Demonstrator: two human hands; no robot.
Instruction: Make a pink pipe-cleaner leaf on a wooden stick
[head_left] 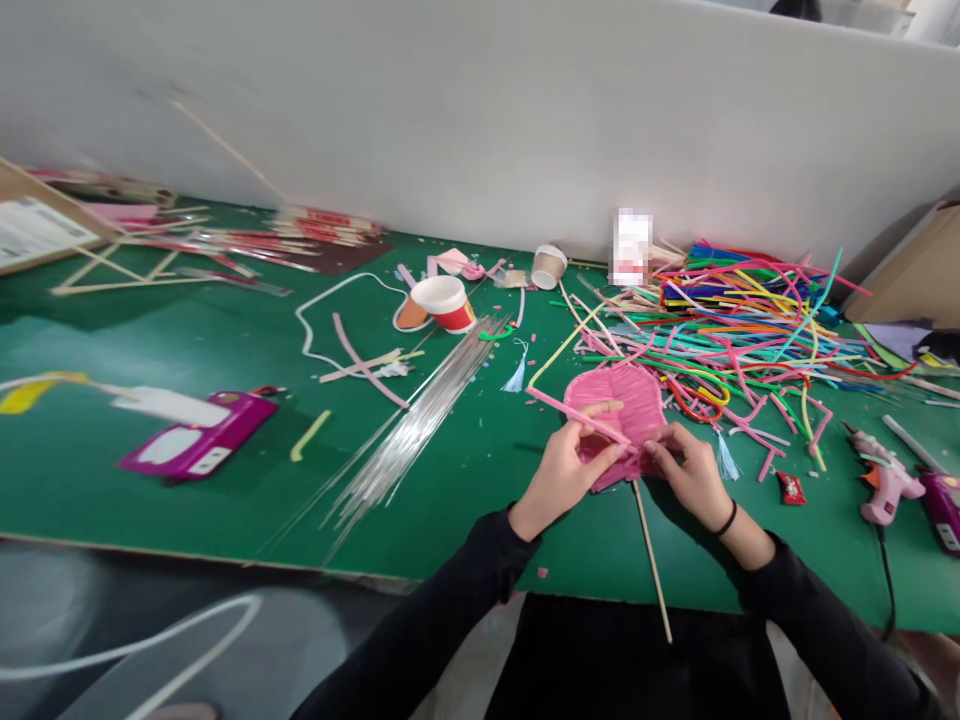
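A pink fan-shaped piece [626, 390], covered in close rows of what look like pipe cleaners, lies before me with a thin wooden stick [652, 560] running from its bottom towards the table's front edge. Across its lower face, my left hand [559, 475] is closed on a pink pipe cleaner [559, 405] that slants up to the left; a yellow one [566, 345] meets its far end. On the other side, my right hand [694, 475] pinches at the fan's lower right edge, close to the pipe cleaner's near end. Its fingertips partly hide what they grip.
Many coloured pipe cleaners [750, 310] are heaped at the back right. A pink glue gun [885, 475] lies at the right. Leftward are a bundle of thin metal wires [420, 430], a paper cup [442, 300] and a purple device [214, 440] with a white cable.
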